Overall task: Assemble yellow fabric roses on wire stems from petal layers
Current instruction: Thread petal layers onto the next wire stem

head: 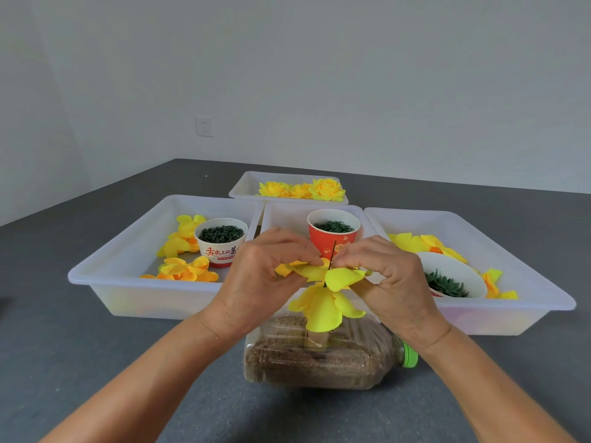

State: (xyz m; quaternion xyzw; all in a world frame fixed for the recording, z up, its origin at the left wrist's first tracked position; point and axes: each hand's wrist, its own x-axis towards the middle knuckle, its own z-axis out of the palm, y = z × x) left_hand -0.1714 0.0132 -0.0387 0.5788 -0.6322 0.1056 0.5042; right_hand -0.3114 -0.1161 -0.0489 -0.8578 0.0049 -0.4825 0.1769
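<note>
Both hands pinch one yellow petal layer (pixel 319 272) with curled fingers, left hand (pixel 265 276) and right hand (pixel 387 276) on either side of the thin wire stem (pixel 330 262), which stands in a sand-filled bottle (pixel 319 356) on the tabletop (pixel 128 362). The layer sits just above the lower petals (pixel 324 306) w/ the wire thru its centre. Risk: if pushed down unevenly the fabric hole may tear or the wire may bend, bc the stem looks thin.

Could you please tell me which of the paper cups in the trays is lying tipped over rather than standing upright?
The white cup in the right tray: it lies tipped, its mouth showing green pieces. The red cup and the white printed cup stand upright.
</note>
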